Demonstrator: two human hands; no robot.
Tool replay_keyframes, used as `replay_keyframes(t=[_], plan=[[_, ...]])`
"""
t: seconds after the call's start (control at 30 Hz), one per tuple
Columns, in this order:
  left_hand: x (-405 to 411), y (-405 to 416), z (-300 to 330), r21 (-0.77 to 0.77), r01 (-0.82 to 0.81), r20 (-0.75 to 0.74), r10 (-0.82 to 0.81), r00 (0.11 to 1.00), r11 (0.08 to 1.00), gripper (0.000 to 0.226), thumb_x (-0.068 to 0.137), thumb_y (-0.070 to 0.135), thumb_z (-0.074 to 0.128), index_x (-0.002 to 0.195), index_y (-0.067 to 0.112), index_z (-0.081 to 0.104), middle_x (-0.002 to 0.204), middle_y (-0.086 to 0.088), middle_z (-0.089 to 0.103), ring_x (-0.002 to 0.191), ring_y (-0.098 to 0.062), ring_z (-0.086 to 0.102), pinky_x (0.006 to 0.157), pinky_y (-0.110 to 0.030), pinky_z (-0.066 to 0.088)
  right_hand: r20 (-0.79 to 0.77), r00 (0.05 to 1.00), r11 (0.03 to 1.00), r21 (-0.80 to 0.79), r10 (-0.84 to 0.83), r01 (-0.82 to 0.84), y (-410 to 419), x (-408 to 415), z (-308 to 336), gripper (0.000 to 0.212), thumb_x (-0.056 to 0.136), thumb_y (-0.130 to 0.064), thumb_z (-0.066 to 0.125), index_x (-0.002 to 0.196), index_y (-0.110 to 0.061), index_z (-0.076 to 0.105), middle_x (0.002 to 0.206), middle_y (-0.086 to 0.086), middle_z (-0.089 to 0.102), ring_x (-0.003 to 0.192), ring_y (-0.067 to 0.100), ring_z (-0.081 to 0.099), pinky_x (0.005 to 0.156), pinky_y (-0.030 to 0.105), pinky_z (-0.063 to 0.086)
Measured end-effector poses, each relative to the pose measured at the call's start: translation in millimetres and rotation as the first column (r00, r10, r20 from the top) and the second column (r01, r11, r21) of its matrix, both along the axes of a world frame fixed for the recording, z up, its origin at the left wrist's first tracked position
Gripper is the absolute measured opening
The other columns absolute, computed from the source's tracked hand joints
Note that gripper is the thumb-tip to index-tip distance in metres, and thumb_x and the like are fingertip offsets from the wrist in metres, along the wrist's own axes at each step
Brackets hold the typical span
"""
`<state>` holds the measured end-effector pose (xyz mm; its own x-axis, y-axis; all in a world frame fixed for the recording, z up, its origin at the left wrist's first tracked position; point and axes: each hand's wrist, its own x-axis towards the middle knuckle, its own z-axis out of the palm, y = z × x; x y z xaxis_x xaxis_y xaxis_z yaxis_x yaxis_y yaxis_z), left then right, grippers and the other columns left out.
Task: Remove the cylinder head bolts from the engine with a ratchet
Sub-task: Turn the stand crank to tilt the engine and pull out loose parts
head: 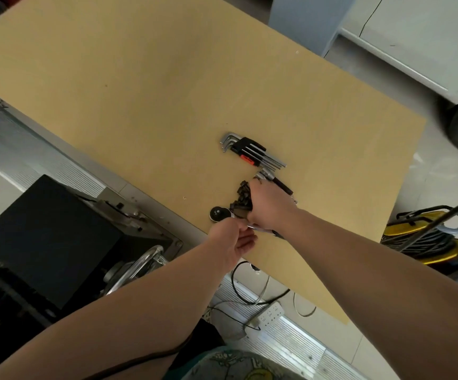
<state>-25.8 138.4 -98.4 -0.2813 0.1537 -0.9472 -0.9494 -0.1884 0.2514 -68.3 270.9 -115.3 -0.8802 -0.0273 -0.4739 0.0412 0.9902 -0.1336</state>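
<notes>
Right hand: my right hand (270, 205) gripped a tool among dark parts (242, 200).
Left hand: my left hand (233, 239) lay relaxed, palm up, just beside it.
Beyond: hex keys (251, 150).

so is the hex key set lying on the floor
No, the hex key set lies on the tan board, just beyond the right hand.

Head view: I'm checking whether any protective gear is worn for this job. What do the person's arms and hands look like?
Both arms are bare along their whole visible length, with no sleeves showing in the frame. The left hand and right hand wear no gloves. No watch, bracelet or ring can be seen on either wrist or hand, though parts of the fingers are hidden. No protective gear shows on the arms.
</notes>
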Motion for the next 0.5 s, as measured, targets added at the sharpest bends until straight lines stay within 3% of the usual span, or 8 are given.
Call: replay_keyframes(t=[0.13, 0.27, 0.37, 0.43, 0.5], plan=[[-0.6, 2.3, -3.6, 0.000, -0.035, 0.004, 0.035, 0.999, 0.999, 0.022, 0.101, -0.006, 0.045, 0.098, -0.002, 0.067, 0.121, -0.029, 0.070, 0.113, -0.040, 0.069, 0.105, -0.050, 0.054, -0.031, 0.999, 0.999, -0.004, -0.044, 0.044, -2.5, 0.6, -4.2, 0.037, 0.084, -0.021, 0.074, 0.113, -0.012, 0.054, 0.109, 0.010, 0.064, 0.105, 0.029, 0.064, 0.071, 0.035, 0.042], [-1.7, 2.0, -3.8, 0.003, -0.068, 0.015, 0.068, 0.998, 0.998, 0.024, 0.100, -0.007, 0.043, 0.100, -0.003, 0.067, 0.122, -0.031, 0.070, 0.113, -0.041, 0.069, 0.101, -0.049, 0.057, -0.071, 0.992, 0.994, -0.043, -0.104, 0.101, -6.5, 5.2, -9.6, 0.027, 0.083, -0.018, 0.074, 0.103, -0.013, 0.056, 0.117, 0.009, 0.056, 0.099, 0.027, 0.058, 0.072, 0.034, 0.041], [-3.5, 1.7, -2.7, 0.023, -0.100, 0.035, 0.099, 0.994, 0.995, 0.026, 0.097, -0.010, 0.042, 0.100, -0.004, 0.067, 0.122, -0.031, 0.070, 0.114, -0.041, 0.070, 0.093, -0.046, 0.060, -0.060, 0.996, 0.997, 0.030, -0.065, 0.067, -7.9, 4.5, -7.3, 0.020, 0.085, -0.020, 0.070, 0.098, -0.017, 0.054, 0.102, 0.006, 0.059, 0.091, 0.027, 0.061, 0.066, 0.036, 0.042], [-6.2, 2.0, -3.8, 0.032, -0.102, 0.030, 0.101, 0.994, 0.994, 0.026, 0.096, -0.011, 0.042, 0.102, -0.005, 0.066, 0.121, -0.031, 0.070, 0.112, -0.041, 0.071, 0.091, -0.046, 0.060, -0.034, 0.999, 0.998, 0.055, -0.041, 0.043, -6.4, 1.7, -1.7, 0.023, 0.088, -0.029, 0.067, 0.097, -0.020, 0.048, 0.095, 0.001, 0.063, 0.089, 0.026, 0.064, 0.072, 0.038, 0.046], [-10.3, 0.9, -1.9, 0.050, -0.100, 0.030, 0.099, 0.995, 0.994, 0.027, 0.095, -0.012, 0.043, 0.108, -0.006, 0.066, 0.117, -0.029, 0.073, 0.108, -0.039, 0.073, 0.085, -0.045, 0.062, 0.019, 0.996, 0.995, -0.040, -0.090, 0.090, -0.5, -2.3, 9.7, 0.028, 0.090, -0.039, 0.066, 0.106, -0.021, 0.052, 0.098, -0.002, 0.066, 0.091, 0.024, 0.064, 0.085, 0.042, 0.050]])
